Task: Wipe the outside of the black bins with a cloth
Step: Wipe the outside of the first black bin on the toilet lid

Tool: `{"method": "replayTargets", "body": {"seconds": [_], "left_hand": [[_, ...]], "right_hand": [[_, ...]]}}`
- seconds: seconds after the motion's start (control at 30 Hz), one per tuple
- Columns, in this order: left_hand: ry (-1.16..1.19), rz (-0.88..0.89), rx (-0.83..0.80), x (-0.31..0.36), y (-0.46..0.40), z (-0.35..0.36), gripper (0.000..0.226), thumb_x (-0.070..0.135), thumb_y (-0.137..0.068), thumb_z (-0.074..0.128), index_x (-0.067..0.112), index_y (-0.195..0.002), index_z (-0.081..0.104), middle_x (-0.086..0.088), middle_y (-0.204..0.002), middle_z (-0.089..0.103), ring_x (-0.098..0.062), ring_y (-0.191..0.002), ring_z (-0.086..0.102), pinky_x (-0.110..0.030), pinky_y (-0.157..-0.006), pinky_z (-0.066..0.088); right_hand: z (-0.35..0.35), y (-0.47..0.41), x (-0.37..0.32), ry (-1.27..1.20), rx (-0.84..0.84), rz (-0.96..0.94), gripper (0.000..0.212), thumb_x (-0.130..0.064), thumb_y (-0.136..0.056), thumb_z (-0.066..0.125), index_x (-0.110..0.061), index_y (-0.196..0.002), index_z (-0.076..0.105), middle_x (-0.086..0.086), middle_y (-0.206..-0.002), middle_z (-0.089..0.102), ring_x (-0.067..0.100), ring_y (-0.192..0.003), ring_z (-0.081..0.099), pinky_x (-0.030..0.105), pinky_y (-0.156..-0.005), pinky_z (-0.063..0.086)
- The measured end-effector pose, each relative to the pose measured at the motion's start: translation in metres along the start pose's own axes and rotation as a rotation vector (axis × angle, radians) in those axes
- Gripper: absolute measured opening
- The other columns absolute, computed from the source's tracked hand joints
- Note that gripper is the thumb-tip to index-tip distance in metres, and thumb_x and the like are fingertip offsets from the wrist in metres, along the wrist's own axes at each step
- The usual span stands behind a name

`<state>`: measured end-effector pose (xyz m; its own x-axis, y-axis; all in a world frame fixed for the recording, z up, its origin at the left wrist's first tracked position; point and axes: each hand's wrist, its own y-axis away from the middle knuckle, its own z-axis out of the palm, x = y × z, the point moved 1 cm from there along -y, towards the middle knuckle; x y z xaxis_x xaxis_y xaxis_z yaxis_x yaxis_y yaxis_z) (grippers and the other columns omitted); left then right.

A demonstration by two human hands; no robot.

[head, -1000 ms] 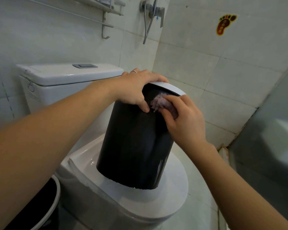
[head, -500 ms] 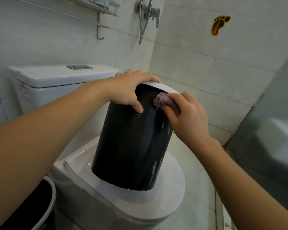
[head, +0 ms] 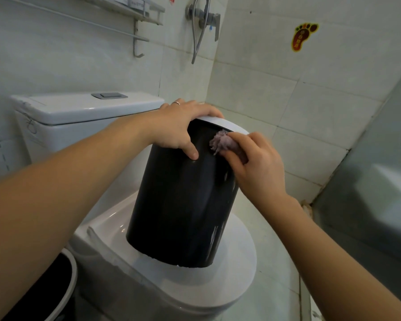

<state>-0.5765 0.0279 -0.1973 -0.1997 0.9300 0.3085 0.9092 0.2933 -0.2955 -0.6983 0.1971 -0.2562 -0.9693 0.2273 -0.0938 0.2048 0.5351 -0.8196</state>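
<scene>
Bin [head: 181, 205] of glossy black plastic stands on the closed toilet lid [head: 232, 272], tilted, its long axis leaning up and to the right, white rim [head: 227, 123] uppermost.
It is a smooth round cylinder with faint streaks low on its right side. The left hand [head: 183, 126] curls over the rim, fingers on top and thumb pressed flat on the black wall, holding it. The right hand [head: 257, 163] pinches a small fuzzy pinkish-purple cloth [head: 220, 142] between curled fingers and thumb, pressing it against the wall just under the rim, close beside the left thumb. A second black bin [head: 44, 295] with a white rim sits at lower left beside the toilet.
</scene>
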Motion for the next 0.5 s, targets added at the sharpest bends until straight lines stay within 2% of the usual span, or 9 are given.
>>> {"method": "replayTargets", "body": {"seconds": [0.07,0.13,0.23,0.4,0.5], "left_hand": [[0.0,-0.004,0.006,0.0,0.001,-0.001,0.09,0.028,-0.064,0.088,0.054,-0.134,0.038,0.021,-0.118,0.039,-0.017,-0.123,0.033,-0.048,-0.11,0.029],[0.017,-0.012,0.008,0.0,0.002,-0.001,0.089,0.026,-0.064,0.088,0.054,-0.134,0.039,0.021,-0.118,0.04,-0.017,-0.122,0.033,-0.046,-0.109,0.029],[0.029,-0.012,0.005,0.002,0.002,-0.001,0.089,0.025,-0.064,0.088,0.054,-0.134,0.04,0.023,-0.115,0.04,-0.014,-0.119,0.031,-0.042,-0.107,0.029],[0.039,-0.013,0.007,0.006,0.005,-0.002,0.088,0.022,-0.064,0.088,0.052,-0.133,0.042,0.023,-0.116,0.04,-0.013,-0.116,0.03,-0.038,-0.104,0.027],[0.058,-0.017,-0.012,0.008,0.006,-0.004,0.086,0.019,-0.064,0.088,0.051,-0.13,0.043,0.02,-0.119,0.044,-0.015,-0.119,0.033,-0.039,-0.104,0.031]], "right_hand": [[0.0,0.005,-0.003,-0.065,-0.059,0.02,0.045,-0.049,-0.092,0.056,-0.02,-0.125,0.064,0.002,-0.1,0.057,0.019,-0.093,0.054,0.031,-0.073,0.046],[-0.001,0.01,-0.004,-0.172,-0.083,0.05,0.044,-0.046,-0.097,0.047,-0.02,-0.128,0.063,-0.001,-0.103,0.057,0.017,-0.097,0.054,0.031,-0.08,0.046],[-0.001,0.008,-0.003,-0.205,-0.059,0.096,0.031,-0.029,-0.097,0.057,-0.018,-0.125,0.064,-0.003,-0.104,0.059,0.015,-0.094,0.055,0.026,-0.08,0.044],[-0.005,0.011,0.003,-0.228,-0.105,0.148,0.036,-0.03,-0.089,0.07,-0.02,-0.122,0.063,-0.002,-0.114,0.064,0.012,-0.102,0.057,0.025,-0.089,0.045],[-0.008,0.013,0.004,-0.189,-0.065,0.102,0.033,-0.024,-0.088,0.072,-0.016,-0.12,0.066,0.001,-0.109,0.066,0.017,-0.099,0.06,0.025,-0.085,0.044]]}}
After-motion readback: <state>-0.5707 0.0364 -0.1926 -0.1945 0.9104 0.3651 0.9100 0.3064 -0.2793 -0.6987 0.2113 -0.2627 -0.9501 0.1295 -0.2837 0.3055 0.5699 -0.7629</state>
